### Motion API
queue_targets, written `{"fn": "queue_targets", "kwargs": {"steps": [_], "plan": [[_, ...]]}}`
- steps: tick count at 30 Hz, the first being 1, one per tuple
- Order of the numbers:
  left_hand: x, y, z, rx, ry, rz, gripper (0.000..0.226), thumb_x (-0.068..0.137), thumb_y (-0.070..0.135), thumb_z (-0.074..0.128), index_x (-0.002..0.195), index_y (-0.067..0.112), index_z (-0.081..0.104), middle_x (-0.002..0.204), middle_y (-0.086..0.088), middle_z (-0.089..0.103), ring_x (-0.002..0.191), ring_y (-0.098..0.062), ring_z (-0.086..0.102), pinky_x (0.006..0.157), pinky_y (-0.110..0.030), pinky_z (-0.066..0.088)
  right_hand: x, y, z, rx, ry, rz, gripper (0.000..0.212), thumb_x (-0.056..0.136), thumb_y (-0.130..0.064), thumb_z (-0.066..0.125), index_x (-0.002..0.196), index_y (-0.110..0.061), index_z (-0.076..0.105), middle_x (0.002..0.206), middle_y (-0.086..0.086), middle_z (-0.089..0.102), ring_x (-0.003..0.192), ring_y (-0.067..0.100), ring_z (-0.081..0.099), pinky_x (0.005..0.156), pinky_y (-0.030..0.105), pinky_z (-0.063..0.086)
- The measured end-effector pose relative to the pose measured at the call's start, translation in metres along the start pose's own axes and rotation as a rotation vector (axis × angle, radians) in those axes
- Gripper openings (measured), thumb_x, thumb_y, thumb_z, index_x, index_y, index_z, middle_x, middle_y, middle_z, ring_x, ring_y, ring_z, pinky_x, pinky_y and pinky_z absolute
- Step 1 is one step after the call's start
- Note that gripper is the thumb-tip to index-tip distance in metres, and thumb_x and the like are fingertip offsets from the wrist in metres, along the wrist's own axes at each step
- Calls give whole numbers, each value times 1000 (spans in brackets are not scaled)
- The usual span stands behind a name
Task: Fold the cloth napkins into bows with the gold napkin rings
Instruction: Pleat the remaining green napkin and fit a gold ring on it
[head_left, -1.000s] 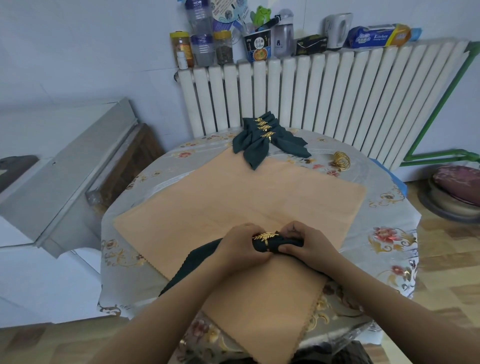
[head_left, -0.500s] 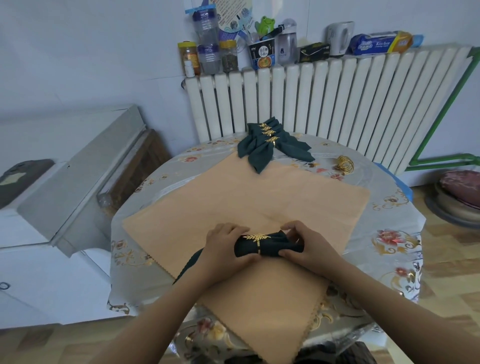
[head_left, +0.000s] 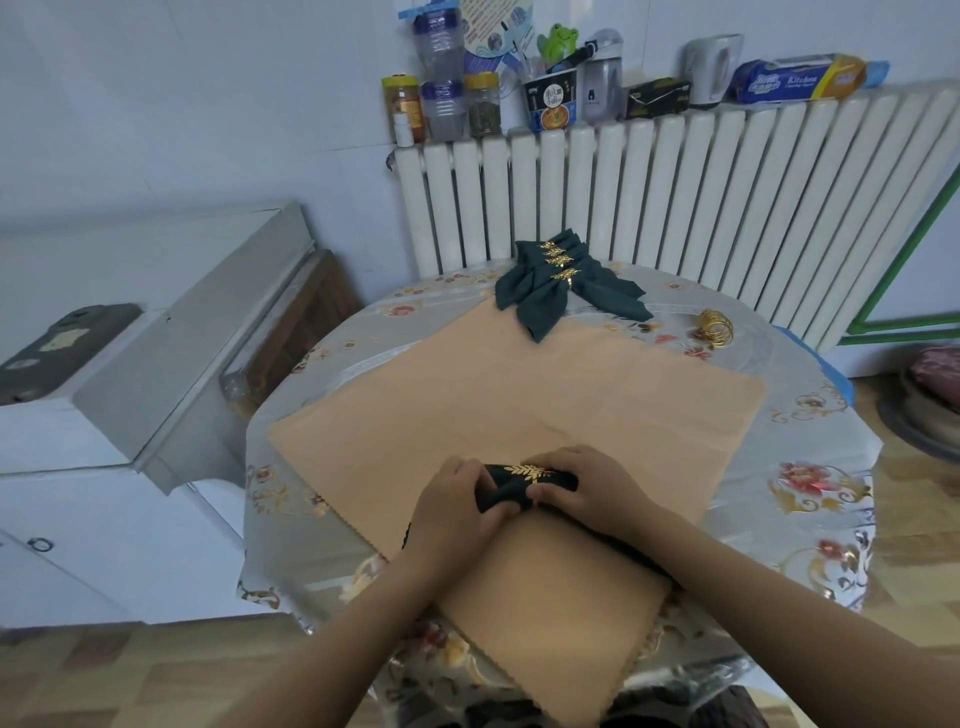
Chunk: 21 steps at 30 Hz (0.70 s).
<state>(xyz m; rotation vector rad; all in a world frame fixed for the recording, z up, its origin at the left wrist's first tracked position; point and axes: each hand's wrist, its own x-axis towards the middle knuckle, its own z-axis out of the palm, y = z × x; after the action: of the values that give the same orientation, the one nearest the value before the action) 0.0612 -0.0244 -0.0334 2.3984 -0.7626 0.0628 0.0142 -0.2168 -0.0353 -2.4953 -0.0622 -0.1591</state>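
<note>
Dark green napkin (head_left: 511, 488) bunched through gold leaf ring (head_left: 535, 474), on peach cloth

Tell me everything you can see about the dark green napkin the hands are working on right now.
The dark green napkin is soft woven-looking cloth, bunched into a narrow roll lying across the peach cloth near the table's front edge. A gold napkin ring with a leaf ornament sits around its middle. The left hand clasps one end, the right hand the other; a dark strip trails under the right forearm.
</note>
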Motion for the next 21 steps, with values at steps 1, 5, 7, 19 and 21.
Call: {"fn": "queue_targets", "kwargs": {"steps": [1, 5, 7, 19, 21], "plan": [[-2, -1, -1, -2, -11, 14, 25, 75, 30, 73, 77, 20, 50, 87, 3, 53, 80, -15, 49, 68, -25, 37, -1, -1, 3, 13, 24, 5, 45, 82, -49, 54, 121, -29, 63, 112, -6, 66, 107, 13, 53, 89, 23, 38], [-6, 2, -4, 72, -71, 101, 22, 76, 26, 71, 73, 16, 51, 80, 2, 56, 75, -18, 49, 65, -27, 33, 3, -5, 6, 15, 78, 20, 39, 84, -50, 50, 116, -33, 66, 99, -8, 66, 99, 13, 55, 83, 25, 40], [-8, 2, -5, 86, -116, 144, 27, 74, 24, 71, 68, 20, 45, 78, 4, 54, 75, -17, 47, 64, -27, 32, 6, -8, 8, 20, 94, 53, 31, 86, -49, 57, 113, -39, 66, 88, -13, 60, 93, 10, 55, 77, 24, 38], [5, -7, 1, -83, -66, 68, 25, 84, 36, 67, 68, 17, 60, 84, 4, 55, 88, -13, 48, 82, -24, 40, -25, -7, 11, 158, 280, 195, 47, 87, -36, 62, 128, -16, 51, 115, -5, 40, 113, 8, 41, 99, 19, 32], [10, -8, 5, -92, 4, 106, 28, 77, 42, 70, 83, 19, 55, 97, 2, 52, 98, -15, 43, 86, -12, 28, -31, -6, 11, 139, 315, 206, 45, 89, -32, 59, 129, -14, 50, 116, -4, 40, 109, 7, 42, 96, 20, 35]]}}
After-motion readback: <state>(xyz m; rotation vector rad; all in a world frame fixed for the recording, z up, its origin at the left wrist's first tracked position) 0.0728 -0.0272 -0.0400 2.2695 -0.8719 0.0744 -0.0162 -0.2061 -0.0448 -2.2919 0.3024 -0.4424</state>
